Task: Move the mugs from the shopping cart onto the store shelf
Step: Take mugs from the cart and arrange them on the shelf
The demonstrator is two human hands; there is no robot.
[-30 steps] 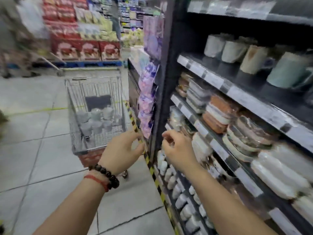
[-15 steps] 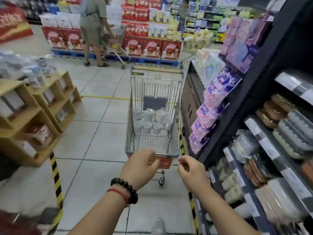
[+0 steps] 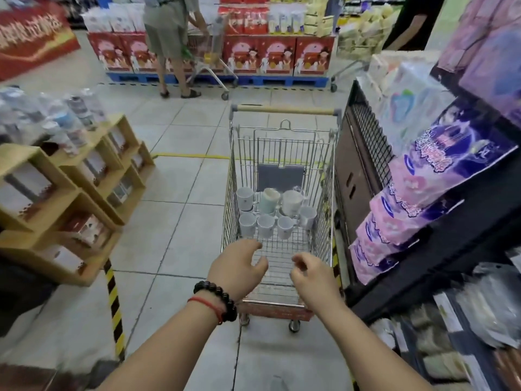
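A wire shopping cart (image 3: 232, 176) stands on the tiled floor straight ahead. Several mugs (image 3: 266, 225) sit in its far half, mostly white, one pale green (image 3: 269, 198). My left hand (image 3: 236, 268), with a bead bracelet and red string on the wrist, hovers over the cart's near end, fingers loosely curled, holding nothing. My right hand (image 3: 313, 273) hovers beside it, also loosely curled and empty. Both hands are short of the mugs. The dark store shelf (image 3: 439, 266) runs along the right; its mug row is out of view.
Purple and pink packs (image 3: 423, 198) hang on the shelf end at right. Wooden display crates (image 3: 70, 193) with bottles stand at left, a yellow-black striped post (image 3: 114, 306) beside them. A person (image 3: 169, 38) with another cart stands at the far red displays.
My view has swung left from the shelf to the cart. Both hands have come forward over the cart's near end, and the cart now looks closer.
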